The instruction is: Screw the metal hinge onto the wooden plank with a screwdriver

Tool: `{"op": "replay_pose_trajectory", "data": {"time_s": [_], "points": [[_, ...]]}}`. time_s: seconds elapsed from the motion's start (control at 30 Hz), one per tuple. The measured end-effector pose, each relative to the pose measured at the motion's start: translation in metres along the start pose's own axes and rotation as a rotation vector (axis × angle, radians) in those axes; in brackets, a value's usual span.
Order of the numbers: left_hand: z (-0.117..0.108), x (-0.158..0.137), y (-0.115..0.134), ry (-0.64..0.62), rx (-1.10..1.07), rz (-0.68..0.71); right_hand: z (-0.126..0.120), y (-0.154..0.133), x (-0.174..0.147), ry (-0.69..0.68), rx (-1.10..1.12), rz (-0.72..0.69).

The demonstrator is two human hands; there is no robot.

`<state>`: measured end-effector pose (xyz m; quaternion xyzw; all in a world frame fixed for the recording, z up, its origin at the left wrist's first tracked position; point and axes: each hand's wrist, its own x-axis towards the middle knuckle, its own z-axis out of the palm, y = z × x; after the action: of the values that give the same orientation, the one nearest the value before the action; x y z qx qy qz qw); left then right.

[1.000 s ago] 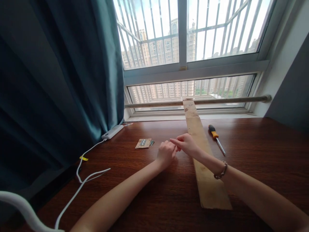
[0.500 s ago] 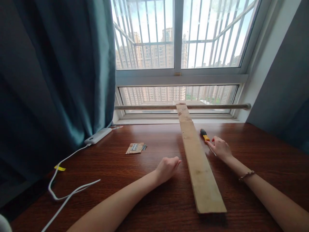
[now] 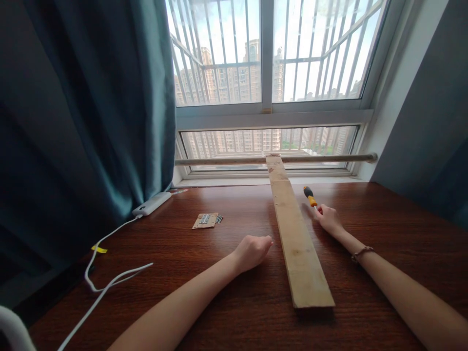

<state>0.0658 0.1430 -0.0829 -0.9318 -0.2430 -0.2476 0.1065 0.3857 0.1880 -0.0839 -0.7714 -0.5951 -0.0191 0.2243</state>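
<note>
My right hand (image 3: 330, 220) grips a screwdriver (image 3: 310, 196) by its metal shaft, just below the black and yellow handle, which points away from me. Left of it, a long wooden board (image 3: 298, 243) runs toward the window, its far end by the horizontal rail. On the board's other side my left hand (image 3: 252, 252) is closed near the tabletop; whatever its fingers may hold is hidden. Farther left lies a small piece of cardboard (image 3: 201, 224) with a metal hinge-like plate (image 3: 205, 218) on it. Several screws (image 3: 219, 219) rest at its right edge.
A white power strip (image 3: 151, 204) lies by the blue curtain (image 3: 120, 122), its white cable (image 3: 89, 273) looping across the left of the brown table (image 3: 175, 282). A yellow tag (image 3: 99, 249) is on the cable. Behind the table, a rail (image 3: 329, 158) crosses the barred window.
My right hand has shifted slightly and tilted the screwdriver's handle up off the table. My left hand stays closed in about the same place. The whole view has moved a little.
</note>
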Motion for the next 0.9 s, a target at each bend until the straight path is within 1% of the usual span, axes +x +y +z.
{"op": "replay_pose_trajectory", "data": {"time_s": [0.1, 0.13, 0.17, 0.2, 0.23, 0.3, 0.33, 0.37, 0.4, 0.47, 0.53, 0.6, 0.67, 0.7, 0.73, 0.77, 0.83, 0.9], "points": [[-0.012, 0.003, 0.005, 0.072, 0.032, 0.023, -0.028, -0.015, -0.005, 0.225, 0.261, -0.082], [-0.019, 0.005, 0.006, 0.112, 0.049, 0.026, -0.041, -0.023, -0.009, 0.267, 0.362, -0.125], [-0.026, 0.008, 0.007, 0.161, 0.073, 0.024, -0.054, -0.033, -0.014, 0.263, 0.470, -0.163], [-0.035, 0.011, 0.008, 0.216, 0.108, 0.019, -0.065, -0.045, -0.021, 0.184, 0.595, -0.209], [-0.043, 0.014, 0.009, 0.273, 0.152, 0.007, -0.075, -0.056, -0.028, 0.055, 0.733, -0.235], [-0.060, 0.020, 0.010, 0.348, 0.241, -0.034, -0.088, -0.078, -0.046, -0.310, 0.979, -0.235], [-0.067, 0.022, 0.011, 0.355, 0.269, -0.054, -0.091, -0.088, -0.055, -0.473, 1.049, -0.228], [-0.074, 0.024, 0.011, 0.349, 0.280, -0.063, -0.091, -0.097, -0.063, -0.603, 1.090, -0.219], [-0.079, 0.026, 0.010, 0.337, 0.276, -0.060, -0.090, -0.104, -0.071, -0.705, 1.117, -0.209], [-0.088, 0.028, 0.009, 0.282, 0.227, -0.021, -0.086, -0.116, -0.084, -0.846, 1.157, -0.181], [-0.096, 0.029, 0.007, 0.178, 0.165, 0.048, -0.082, -0.123, -0.093, -0.929, 1.196, -0.149], [-0.105, 0.030, 0.005, 0.049, 0.129, 0.112, -0.079, -0.125, -0.098, -0.968, 1.242, -0.126], [-0.115, 0.030, 0.000, -0.036, 0.125, 0.118, -0.077, -0.124, -0.099, -0.963, 1.328, -0.107], [-0.120, 0.029, -0.005, -0.051, 0.128, 0.080, -0.076, -0.123, -0.098, -0.945, 1.383, -0.093], [-0.126, 0.028, -0.012, -0.047, 0.133, 0.009, -0.074, -0.121, -0.097, -0.915, 1.435, -0.074], [-0.132, 0.026, -0.022, -0.031, 0.141, -0.092, -0.073, -0.119, -0.095, -0.874, 1.473, -0.050], [-0.142, 0.020, -0.048, 0.032, 0.179, -0.362, -0.071, -0.116, -0.091, -0.780, 1.498, 0.010], [-0.149, 0.009, -0.083, 0.053, 0.263, -0.640, -0.069, -0.115, -0.088, -0.709, 1.485, 0.061]]}}
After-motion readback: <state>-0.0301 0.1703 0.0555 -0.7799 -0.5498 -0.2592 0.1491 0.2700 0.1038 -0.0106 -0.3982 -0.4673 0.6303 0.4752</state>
